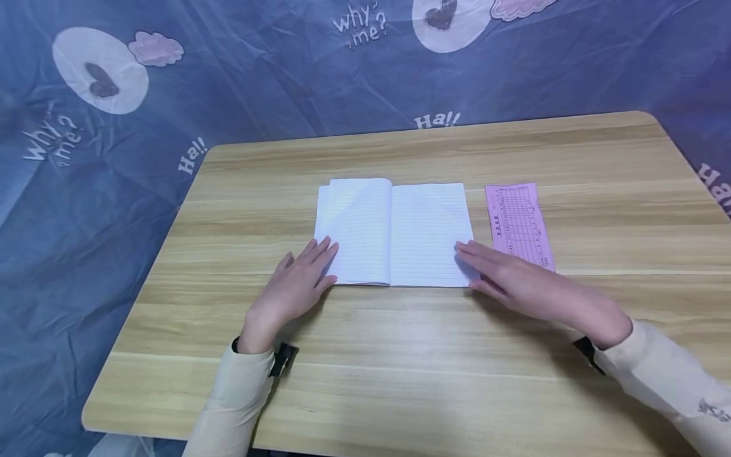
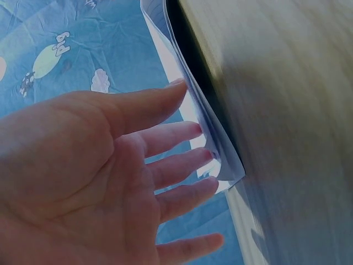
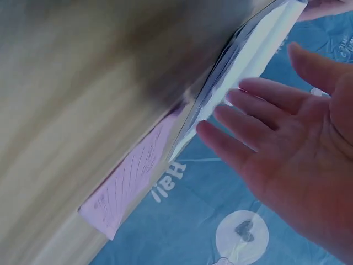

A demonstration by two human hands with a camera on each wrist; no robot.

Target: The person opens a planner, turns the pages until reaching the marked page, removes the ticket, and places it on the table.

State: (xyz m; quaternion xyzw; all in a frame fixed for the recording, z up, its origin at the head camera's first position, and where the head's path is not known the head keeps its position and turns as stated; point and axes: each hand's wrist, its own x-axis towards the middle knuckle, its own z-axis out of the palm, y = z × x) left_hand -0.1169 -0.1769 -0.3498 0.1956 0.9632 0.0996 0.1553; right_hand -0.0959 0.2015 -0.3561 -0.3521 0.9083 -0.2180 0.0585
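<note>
An open notebook (image 1: 431, 235) with lined white pages lies on the wooden table. My left hand (image 1: 298, 279) is at its lower left corner, fingertips on the left page's edge. Straight, spread fingers show against the paper in the left wrist view, where the notebook (image 2: 204, 110) is seen edge-on. On the opposite side, my right hand (image 1: 514, 282) has its fingertips on the lower right edge of the right page. Its fingers are extended in the right wrist view too. Partly behind the right hand, a pink printed slip (image 1: 518, 222) lies beside the notebook.
The light wood table (image 1: 411, 393) has rounded corners. Blue cloth (image 1: 257, 76) with white lettering and pink cloud prints hangs behind the table and down its left side. A black strap (image 1: 282, 359) sits at the left wrist, by a cream sleeve.
</note>
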